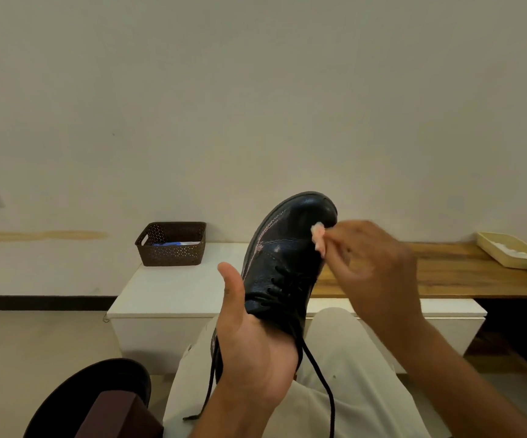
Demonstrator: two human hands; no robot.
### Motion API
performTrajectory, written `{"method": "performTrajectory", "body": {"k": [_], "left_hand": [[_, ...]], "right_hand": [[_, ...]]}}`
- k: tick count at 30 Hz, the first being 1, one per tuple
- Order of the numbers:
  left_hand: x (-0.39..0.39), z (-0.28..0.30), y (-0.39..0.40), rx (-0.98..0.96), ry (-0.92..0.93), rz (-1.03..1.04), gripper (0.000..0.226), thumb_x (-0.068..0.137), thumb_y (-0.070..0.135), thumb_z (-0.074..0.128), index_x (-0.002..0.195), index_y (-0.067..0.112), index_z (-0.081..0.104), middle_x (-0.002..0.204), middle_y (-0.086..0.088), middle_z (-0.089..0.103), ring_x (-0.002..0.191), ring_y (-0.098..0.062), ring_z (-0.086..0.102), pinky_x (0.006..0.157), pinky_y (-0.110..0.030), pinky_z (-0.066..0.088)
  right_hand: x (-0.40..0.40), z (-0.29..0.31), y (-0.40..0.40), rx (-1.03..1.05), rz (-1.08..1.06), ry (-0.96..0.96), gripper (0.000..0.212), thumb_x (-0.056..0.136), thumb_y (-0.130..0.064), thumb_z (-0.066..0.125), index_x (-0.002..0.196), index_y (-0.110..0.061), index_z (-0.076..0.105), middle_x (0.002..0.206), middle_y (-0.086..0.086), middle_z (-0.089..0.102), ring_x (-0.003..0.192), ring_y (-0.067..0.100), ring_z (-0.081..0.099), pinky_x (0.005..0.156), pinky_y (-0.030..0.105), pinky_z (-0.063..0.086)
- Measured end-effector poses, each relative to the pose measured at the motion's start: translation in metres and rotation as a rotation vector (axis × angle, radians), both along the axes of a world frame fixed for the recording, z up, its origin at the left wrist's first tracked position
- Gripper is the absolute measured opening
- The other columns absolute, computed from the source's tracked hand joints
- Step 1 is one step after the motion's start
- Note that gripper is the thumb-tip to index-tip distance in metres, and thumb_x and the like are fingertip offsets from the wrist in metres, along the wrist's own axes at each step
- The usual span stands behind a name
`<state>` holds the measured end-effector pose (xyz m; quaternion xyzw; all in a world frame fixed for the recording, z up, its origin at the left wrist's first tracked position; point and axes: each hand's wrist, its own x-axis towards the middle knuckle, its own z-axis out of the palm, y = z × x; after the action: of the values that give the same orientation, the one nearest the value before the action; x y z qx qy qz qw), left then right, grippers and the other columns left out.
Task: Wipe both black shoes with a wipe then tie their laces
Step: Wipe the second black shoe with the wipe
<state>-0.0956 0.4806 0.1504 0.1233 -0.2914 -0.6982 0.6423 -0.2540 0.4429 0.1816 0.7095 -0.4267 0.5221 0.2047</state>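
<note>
The left hand (249,339) holds the black shoe (284,257) up from below, toe pointing up, above the person's lap. The right hand (372,270) pinches a small pink wipe (318,235) against the toe. Loose laces (319,368) hang down.

Both forearms are bare right up to the bottom edge of the view, no sleeves showing, no watch or bands at the wrists. The left hand (249,339) and the right hand (372,267) carry no rings or gloves that I can make out. Over the lap, pale cream trousers (350,374), loose and lightly creased, with one tiny dark speck on the cloth.
</note>
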Motion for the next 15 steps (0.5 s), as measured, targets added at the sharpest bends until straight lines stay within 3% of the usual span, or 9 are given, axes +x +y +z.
{"method": "performTrajectory", "body": {"k": [4,8,10,12,15], "left_hand": [[-0.001,-0.001,0.002,-0.046,-0.040,0.033,0.083,0.089,0.067,0.046,0.147,0.008,0.041,0.143,-0.019,0.053,0.135,-0.032,0.050,0.115,-0.043,0.036],[0.001,0.004,0.002,-0.066,-0.051,0.092,0.090,0.079,0.064,0.068,0.144,0.006,0.047,0.142,-0.020,0.054,0.135,-0.032,0.050,0.113,-0.041,0.039],[0.001,0.002,0.002,-0.095,-0.094,0.067,0.086,0.073,0.066,0.072,0.137,0.009,0.057,0.140,-0.018,0.057,0.133,-0.029,0.052,0.108,-0.037,0.045],[-0.003,0.001,0.004,-0.121,-0.168,0.067,0.079,0.063,0.067,0.079,0.123,0.017,0.070,0.135,-0.013,0.062,0.127,-0.025,0.058,0.093,-0.028,0.054],[-0.008,-0.004,0.008,-0.140,-0.185,0.012,0.089,0.049,0.065,0.087,0.124,0.021,0.067,0.132,-0.006,0.066,0.124,-0.018,0.060,0.089,-0.023,0.055]], "right_hand": [[0.014,0.018,-0.005,0.002,0.042,0.002,0.011,0.093,-0.009,0.077,0.103,-0.013,0.081,0.095,0.001,0.072,0.080,0.011,0.064,0.077,0.020,0.053],[0.023,0.001,0.010,0.102,0.169,0.170,0.015,0.090,-0.005,0.078,0.103,-0.010,0.080,0.099,0.000,0.072,0.086,0.012,0.066,0.079,0.023,0.054],[0.009,0.004,0.009,0.109,0.163,0.123,0.007,0.090,-0.009,0.078,0.096,-0.012,0.080,0.094,-0.002,0.072,0.081,0.011,0.066,0.076,0.026,0.055],[-0.006,0.015,0.003,0.085,0.103,0.049,0.003,0.092,-0.012,0.078,0.091,-0.014,0.080,0.089,-0.004,0.072,0.077,0.009,0.066,0.072,0.029,0.056],[-0.014,0.036,-0.008,0.015,0.002,-0.023,0.005,0.094,-0.013,0.076,0.097,-0.010,0.080,0.090,0.000,0.075,0.078,0.012,0.067,0.073,0.032,0.059]]}}
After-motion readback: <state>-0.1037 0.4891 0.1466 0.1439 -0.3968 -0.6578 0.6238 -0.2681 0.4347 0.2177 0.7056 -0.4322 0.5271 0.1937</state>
